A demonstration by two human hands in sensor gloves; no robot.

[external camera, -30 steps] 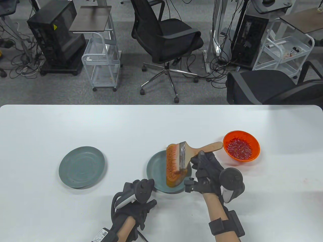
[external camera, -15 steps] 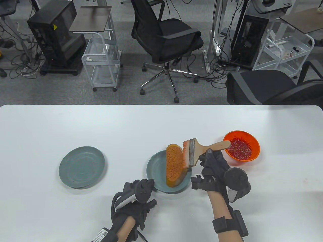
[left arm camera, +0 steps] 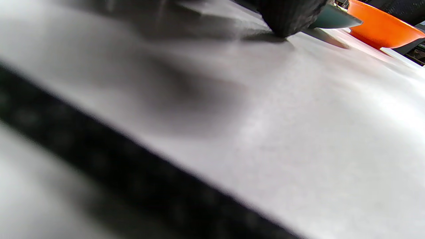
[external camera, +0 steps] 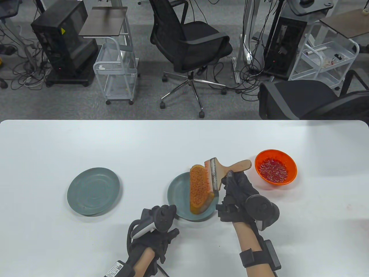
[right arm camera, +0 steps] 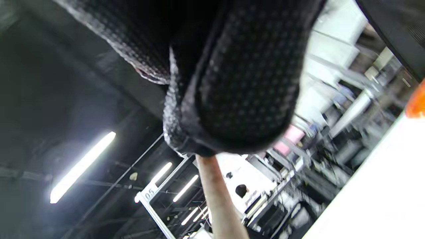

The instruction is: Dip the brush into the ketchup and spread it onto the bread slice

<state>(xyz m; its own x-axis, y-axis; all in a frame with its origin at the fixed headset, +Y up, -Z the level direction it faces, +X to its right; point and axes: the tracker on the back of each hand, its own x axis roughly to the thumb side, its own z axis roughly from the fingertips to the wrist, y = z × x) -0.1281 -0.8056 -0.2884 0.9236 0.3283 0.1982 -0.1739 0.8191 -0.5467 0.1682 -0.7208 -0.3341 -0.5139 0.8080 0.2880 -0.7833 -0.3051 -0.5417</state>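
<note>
A bread slice with orange-red spread lies on a grey-green plate in the table view. My right hand grips the wooden handle of a wide brush; its bristles rest against the bread's right edge. The handle end also shows in the right wrist view below my gloved fingers. An orange bowl of ketchup stands to the right of the brush. My left hand rests on the table by the plate's near-left rim, holding nothing that I can see.
A second, bare grey-green plate sits at the left of the white table. Office chairs, carts and computer towers stand beyond the far edge. The left wrist view shows the tabletop, the plate's rim and the orange bowl.
My right hand drew the brush off the bread to the right, toward the bowl, then brought it back left against the bread's right edge. The left hand has not moved.
</note>
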